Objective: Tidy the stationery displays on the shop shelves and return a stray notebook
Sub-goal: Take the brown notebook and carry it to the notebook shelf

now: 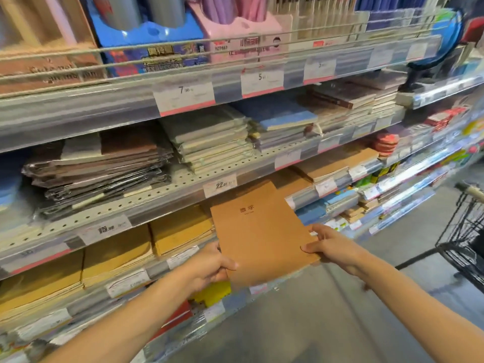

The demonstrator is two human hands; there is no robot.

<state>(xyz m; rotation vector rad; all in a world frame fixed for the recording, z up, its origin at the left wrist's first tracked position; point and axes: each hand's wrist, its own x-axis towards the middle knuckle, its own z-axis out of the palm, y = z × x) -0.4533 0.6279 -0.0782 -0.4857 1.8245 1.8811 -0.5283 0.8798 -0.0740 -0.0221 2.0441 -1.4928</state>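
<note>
**Kraft notebook held in both hands before the shelves**

A brown kraft notebook (259,231) is gripped by both hands at its near edge and held tilted, its far end raised toward the shelving. The left hand (209,265) is closed on the near left corner, thumb laid on the cover and the fingers tucked beneath. The right hand (330,244) is pinched on the near right corner, thumb on top, the other fingers curled along the edge. Small dark printed characters are seen on the cover beyond both hands.

Just left of the left hand, stacks of yellow-brown notebooks (180,229) are laid flat on a shelf (146,273) fronted with clear plastic strips and price labels. Beyond the held notebook, further kraft-coloured stacks (337,161) are seen on the same level. Above the hands, a perforated shelf (162,195) is loaded with plastic-wrapped brown and grey notebooks (104,163), pale ones (212,137) and a blue-covered pile (285,113). A price label (220,186) reading 22 is fixed just above the notebook's far edge.

On the highest shelf, behind wire rails, a blue holder (146,30) and a pink holder (235,24) filled with upright items are stood. Far to the right of the right hand, a blue globe (445,40) and a black wire basket (466,237) on the grey floor (327,323) are visible. Much of the scene is blurred.
</note>
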